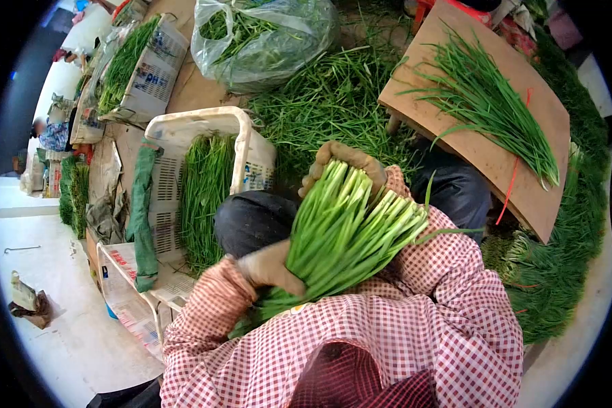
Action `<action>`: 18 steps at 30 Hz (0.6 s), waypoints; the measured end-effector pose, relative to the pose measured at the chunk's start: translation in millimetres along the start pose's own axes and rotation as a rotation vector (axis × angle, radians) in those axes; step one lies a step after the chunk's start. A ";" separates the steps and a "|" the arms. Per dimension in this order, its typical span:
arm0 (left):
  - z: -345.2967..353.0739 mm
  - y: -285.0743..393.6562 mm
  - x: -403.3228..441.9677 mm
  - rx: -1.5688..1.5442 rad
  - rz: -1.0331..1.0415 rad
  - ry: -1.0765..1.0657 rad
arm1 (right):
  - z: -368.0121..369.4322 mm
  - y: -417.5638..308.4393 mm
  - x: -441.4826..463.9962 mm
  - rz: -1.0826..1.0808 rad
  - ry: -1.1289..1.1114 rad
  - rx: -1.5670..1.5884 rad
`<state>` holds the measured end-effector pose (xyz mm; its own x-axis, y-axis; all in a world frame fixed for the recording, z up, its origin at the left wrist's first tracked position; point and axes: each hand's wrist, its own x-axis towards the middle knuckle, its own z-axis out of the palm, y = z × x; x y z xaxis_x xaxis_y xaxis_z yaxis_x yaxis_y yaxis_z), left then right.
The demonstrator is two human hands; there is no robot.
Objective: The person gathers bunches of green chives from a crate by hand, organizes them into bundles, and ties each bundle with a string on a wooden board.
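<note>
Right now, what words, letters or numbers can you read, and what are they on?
"HO", I think: blue letters on the far white crate; its other print is unreadable.
Blue print on the white basket: too small to read.
Red print on the low crate: too blurred to read.
Any marks farther back: too small to read.

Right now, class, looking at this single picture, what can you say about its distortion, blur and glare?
Head view: strong fisheye distortion, dark corners, the board bowed along its outer edge; head view: the left hand smeared, perhaps by motion, while the bunch of green stalks by the right hand looks crisper; head view: pale glare on the plastic bag.
</note>
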<state>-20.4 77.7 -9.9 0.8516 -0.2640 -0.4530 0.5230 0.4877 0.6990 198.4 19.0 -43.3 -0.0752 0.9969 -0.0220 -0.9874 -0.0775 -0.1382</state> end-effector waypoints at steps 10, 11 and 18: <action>43.4 -47.4 -22.4 -0.255 0.134 0.560 | 15.0 -85.3 19.4 -0.166 0.363 -0.996; 43.0 -47.9 -22.4 -0.266 0.150 0.569 | 34.4 -91.0 14.9 -0.133 0.345 -1.197; 45.6 -40.5 -12.5 -0.402 0.205 0.471 | 66.3 -25.8 -14.8 -0.005 -0.342 -2.401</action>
<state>-50.6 23.4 -7.4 0.7778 0.2161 -0.5902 0.2194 0.7866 0.5772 215.8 7.0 26.3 -0.3263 0.9444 0.0403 0.7823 0.2938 -0.5493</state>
